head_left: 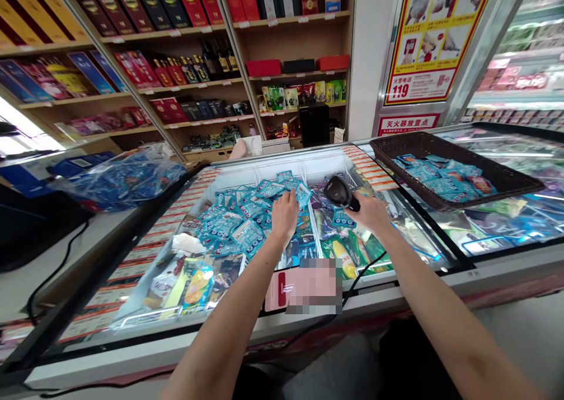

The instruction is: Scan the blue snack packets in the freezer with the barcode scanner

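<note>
My right hand (371, 213) is wrapped round the handle of a black handheld barcode scanner (337, 191). Its head points left, over the freezer top. The fingers of my left hand (285, 213) are curled at a small blue snack packet (304, 194), apparently pinching it; the fingertips are partly hidden. Many similar blue packets (247, 235) lie in a loose heap left of that hand, on the freezer's glass top. Another blue packet (343, 218) lies beneath the scanner. A pink phone or card-like object (282, 291), partly blurred out, lies at the near edge between my forearms.
A dark brown basket (511, 182) with more blue packets stands to the right. A clear plastic bag (127, 174) of blue packets lies at left. A black cable (365, 269) runs across the freezer's front edge. Shelves (189, 30) of boxes and bottles stand behind.
</note>
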`<control>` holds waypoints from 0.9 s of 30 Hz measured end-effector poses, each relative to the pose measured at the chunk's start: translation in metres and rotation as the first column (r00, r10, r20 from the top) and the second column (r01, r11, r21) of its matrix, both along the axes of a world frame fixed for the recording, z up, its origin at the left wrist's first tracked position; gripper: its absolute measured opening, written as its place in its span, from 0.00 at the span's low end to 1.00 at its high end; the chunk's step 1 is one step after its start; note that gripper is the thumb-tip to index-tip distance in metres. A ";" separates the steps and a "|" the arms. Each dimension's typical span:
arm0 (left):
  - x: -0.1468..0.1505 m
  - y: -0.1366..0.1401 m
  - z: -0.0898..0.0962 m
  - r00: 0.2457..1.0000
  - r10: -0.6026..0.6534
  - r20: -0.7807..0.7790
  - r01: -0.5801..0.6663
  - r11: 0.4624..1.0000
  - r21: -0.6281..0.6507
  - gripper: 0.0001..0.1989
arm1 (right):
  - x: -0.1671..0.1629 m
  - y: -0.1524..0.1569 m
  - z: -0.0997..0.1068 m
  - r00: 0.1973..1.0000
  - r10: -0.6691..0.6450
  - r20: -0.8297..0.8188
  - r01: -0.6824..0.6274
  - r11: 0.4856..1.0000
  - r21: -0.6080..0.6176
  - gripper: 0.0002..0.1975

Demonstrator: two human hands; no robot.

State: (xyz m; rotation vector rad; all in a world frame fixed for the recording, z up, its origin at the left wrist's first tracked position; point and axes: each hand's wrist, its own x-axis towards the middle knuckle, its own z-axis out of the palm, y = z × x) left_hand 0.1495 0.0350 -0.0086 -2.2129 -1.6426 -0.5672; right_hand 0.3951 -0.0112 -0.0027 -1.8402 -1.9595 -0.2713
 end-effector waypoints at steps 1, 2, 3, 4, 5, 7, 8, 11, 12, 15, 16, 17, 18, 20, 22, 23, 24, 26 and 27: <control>-0.001 -0.001 0.002 0.999 0.035 -0.021 -0.035 0.999 0.025 0.23 | 0.002 0.001 0.000 1.000 -0.021 -0.009 0.021 1.000 0.009 0.20; -0.003 -0.002 0.004 0.997 0.068 -0.034 -0.066 0.997 0.046 0.23 | 0.004 0.002 0.000 0.999 -0.042 -0.019 0.042 0.999 0.016 0.20; -0.005 -0.003 0.005 0.995 0.096 -0.040 -0.093 0.994 0.062 0.23 | 0.005 0.002 0.000 0.998 -0.061 -0.031 0.061 0.998 0.021 0.21; -0.007 -0.004 0.006 0.992 0.120 -0.042 -0.116 0.990 0.076 0.23 | 0.007 0.003 0.000 0.996 -0.077 -0.042 0.078 0.997 0.025 0.21; -0.008 -0.006 0.007 0.990 0.135 -0.042 -0.131 0.987 0.090 0.22 | 0.009 0.004 -0.001 0.994 -0.092 -0.053 0.094 0.995 0.028 0.22; -0.010 -0.008 0.009 0.990 0.129 -0.055 -0.122 0.986 0.114 0.21 | 0.011 0.006 -0.001 0.991 -0.118 -0.069 0.121 0.992 0.035 0.22; -0.010 -0.009 0.010 0.992 0.104 -0.074 -0.095 0.988 0.118 0.21 | 0.012 0.006 -0.002 0.989 -0.126 -0.075 0.130 0.991 0.039 0.22; -0.006 -0.009 0.010 0.991 -0.009 -0.132 0.020 0.996 0.082 0.19 | 0.013 0.007 -0.002 0.987 -0.138 -0.088 0.142 0.989 0.039 0.21; -0.003 -0.009 0.010 0.990 -0.040 -0.133 0.049 0.997 0.065 0.19 | 0.012 0.007 -0.002 0.985 -0.143 -0.092 0.146 0.989 0.035 0.21; 0.007 -0.005 0.006 0.994 -0.085 -0.071 0.088 0.995 0.037 0.17 | 0.013 0.007 0.000 0.978 -0.172 -0.120 0.175 0.984 0.017 0.22; 0.011 -0.003 0.005 0.995 -0.094 -0.044 0.096 0.995 0.032 0.16 | 0.014 0.007 0.000 0.973 -0.189 -0.135 0.192 0.981 0.012 0.22; 0.014 -0.001 0.003 0.994 -0.106 -0.017 0.107 0.994 0.024 0.16 | 0.015 0.007 0.001 0.966 -0.209 -0.153 0.212 0.977 0.007 0.23; 0.018 0.001 0.002 0.992 -0.123 0.009 0.122 0.992 0.014 0.16 | 0.017 0.007 0.001 0.958 -0.232 -0.171 0.236 0.972 0.003 0.23; 0.026 0.006 0.001 0.983 -0.172 0.062 0.174 0.985 -0.015 0.16 | 0.020 0.008 0.002 0.939 -0.278 -0.203 0.284 0.959 0.000 0.24; 0.035 0.011 0.000 0.965 -0.239 0.110 0.246 0.968 -0.048 0.16 | 0.022 0.008 0.003 0.926 -0.305 -0.222 0.313 0.950 0.000 0.24; 0.040 0.014 -0.001 0.953 -0.273 0.131 0.283 0.957 -0.064 0.17 | 0.022 0.009 0.003 0.924 -0.307 -0.228 0.315 0.949 0.000 0.24; 0.045 0.016 -0.002 0.941 -0.303 0.152 0.316 0.945 -0.077 0.17 | 0.023 0.009 0.004 0.925 -0.302 -0.232 0.310 0.951 -0.001 0.24; 0.056 0.022 -0.005 0.917 -0.352 0.190 0.374 0.922 -0.099 0.19 | 0.022 0.010 0.004 0.929 -0.284 -0.237 0.292 0.956 -0.002 0.23; 0.062 0.025 -0.006 0.905 -0.370 0.207 0.397 0.911 -0.108 0.19 | 0.022 0.010 0.004 0.930 -0.278 -0.239 0.286 0.958 -0.001 0.23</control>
